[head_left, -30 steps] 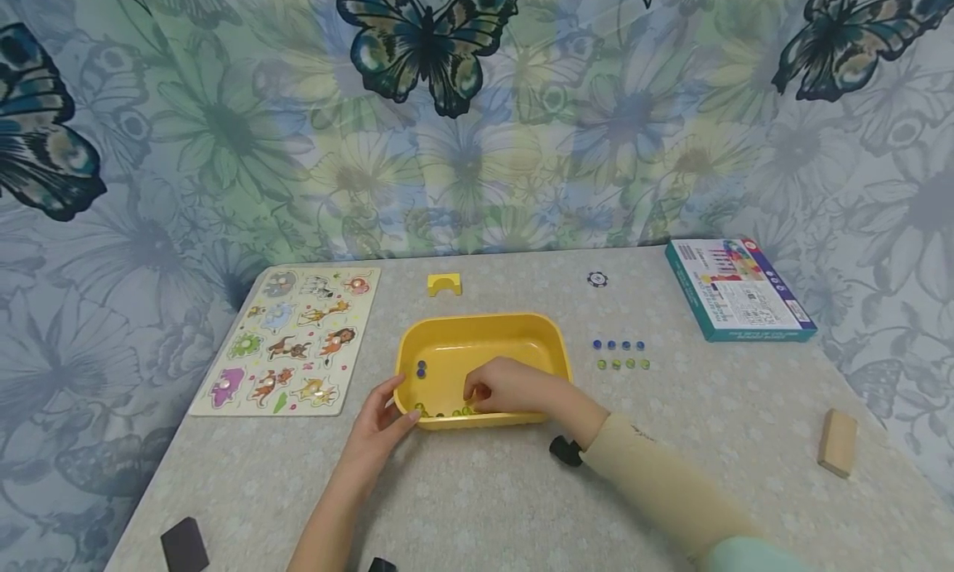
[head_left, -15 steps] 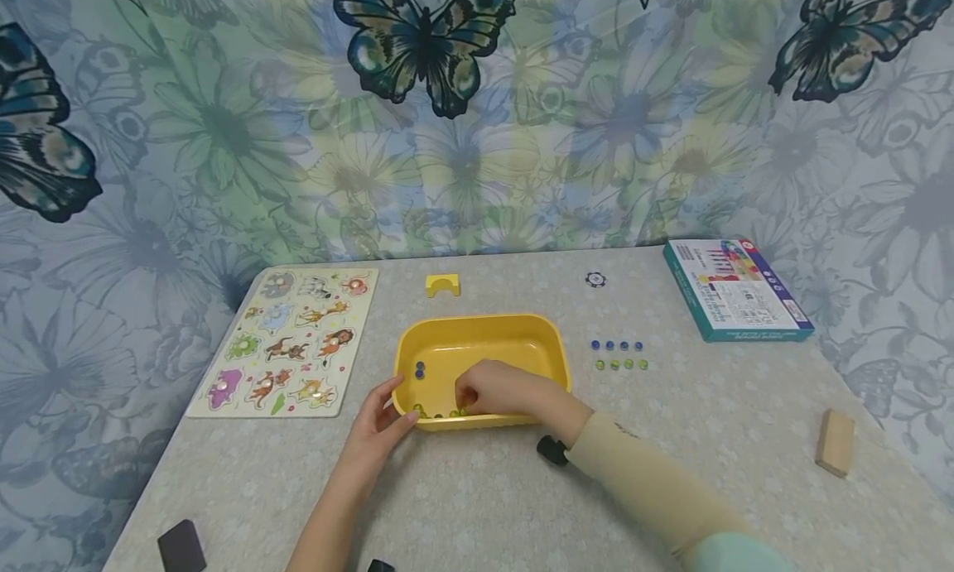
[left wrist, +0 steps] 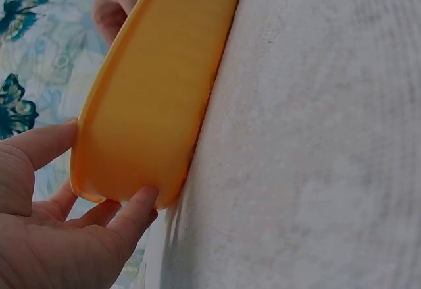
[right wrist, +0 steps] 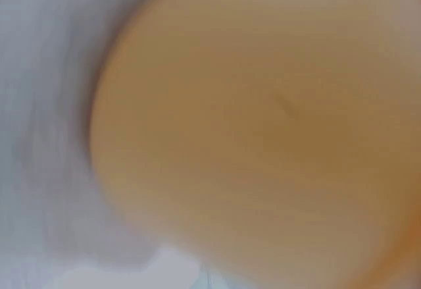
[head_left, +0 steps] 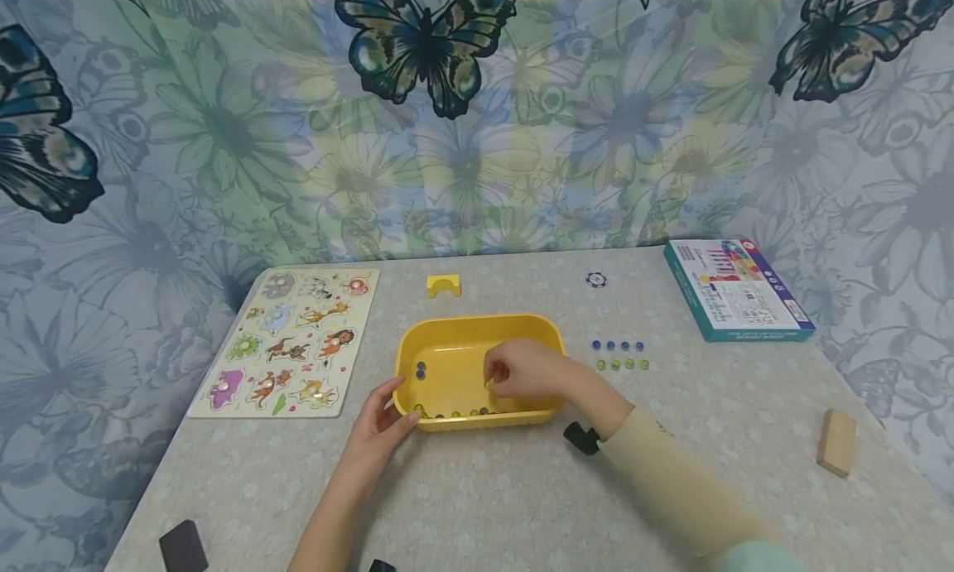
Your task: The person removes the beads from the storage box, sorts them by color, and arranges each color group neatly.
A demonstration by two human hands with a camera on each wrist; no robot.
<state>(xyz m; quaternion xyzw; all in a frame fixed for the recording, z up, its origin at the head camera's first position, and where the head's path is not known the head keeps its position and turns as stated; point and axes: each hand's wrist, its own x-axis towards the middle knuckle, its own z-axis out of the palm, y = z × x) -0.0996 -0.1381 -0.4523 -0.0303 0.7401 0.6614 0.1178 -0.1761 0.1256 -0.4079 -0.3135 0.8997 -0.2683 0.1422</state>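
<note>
My left hand (head_left: 376, 427) holds the near left corner of a yellow plastic tray (head_left: 477, 421), thumb and fingers spread against its rim and outer wall. Inside the tray, my right hand (head_left: 527, 369) pinches a small green glass bead (head_left: 488, 382), mostly covered by the fingertips. Several green beads (head_left: 456, 415) lie along the tray's near wall, while two dark blue beads (head_left: 421, 370) sit by its left wall. On the table to the right are a row of blue beads (head_left: 625, 346) and a row of green beads (head_left: 629, 363). The right wrist view is blurred, with no fingers visible.
An animal puzzle board (head_left: 291, 340) lies left of the tray. Behind it stand a yellow arch block (head_left: 444, 286) and a patterned disc (head_left: 596, 280). A boxed game (head_left: 739, 290) and a wooden block (head_left: 837, 443) are at right; a dark block (head_left: 183, 545) lies front left.
My right hand first shifted a little left among the green beads, then lifted up and to the right with a bead between its fingertips. The left hand and tray stay put.
</note>
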